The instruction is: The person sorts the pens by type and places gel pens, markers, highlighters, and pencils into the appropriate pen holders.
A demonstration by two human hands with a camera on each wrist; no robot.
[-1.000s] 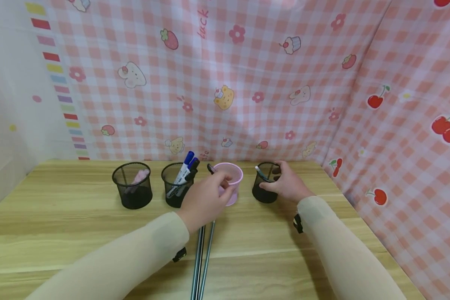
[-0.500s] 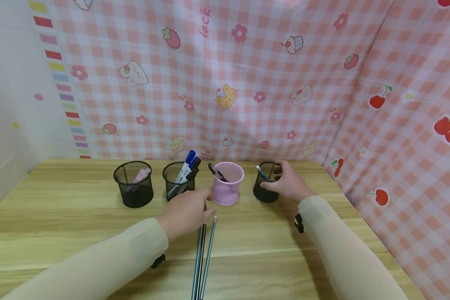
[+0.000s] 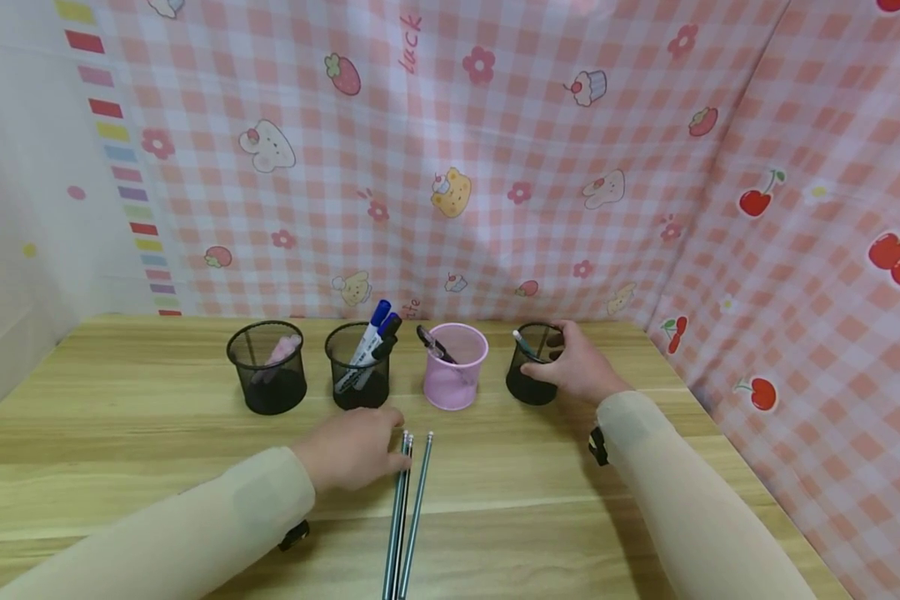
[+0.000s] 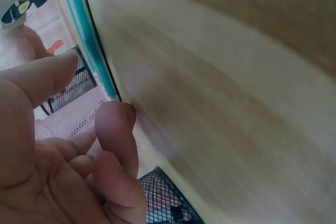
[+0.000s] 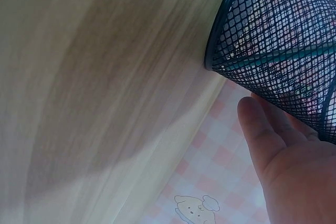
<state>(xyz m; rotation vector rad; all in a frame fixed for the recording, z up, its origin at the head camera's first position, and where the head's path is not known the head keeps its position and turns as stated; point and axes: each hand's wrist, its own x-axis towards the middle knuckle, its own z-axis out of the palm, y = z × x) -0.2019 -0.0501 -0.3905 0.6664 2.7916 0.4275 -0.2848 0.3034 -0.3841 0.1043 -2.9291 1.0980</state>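
Observation:
My left hand (image 3: 354,448) hovers low over the table at the top ends of several dark pencils (image 3: 397,517), which lie lengthwise with one slightly apart. Thumb and fingers are spread with nothing between them; in the left wrist view a teal pencil (image 4: 86,30) runs just past the fingertips. At the right, my right hand (image 3: 583,367) holds a black mesh pen holder (image 3: 531,388) by its side, thumb in front and fingers behind. One pencil (image 3: 523,342) leans inside it. The right wrist view shows the mesh wall (image 5: 283,40) close up beside the fingers.
A pink pen holder (image 3: 452,388) with a black pen stands in the middle. Left of it is a black mesh holder (image 3: 362,392) with several markers, then another black holder (image 3: 274,396) with pink items. A checked cloth (image 3: 450,125) hangs behind the table (image 3: 540,517).
My left hand has drawn back from the pink holder, down and left to the pencils' ends, leaving the black pen in that holder. The right hand has stayed on its holder.

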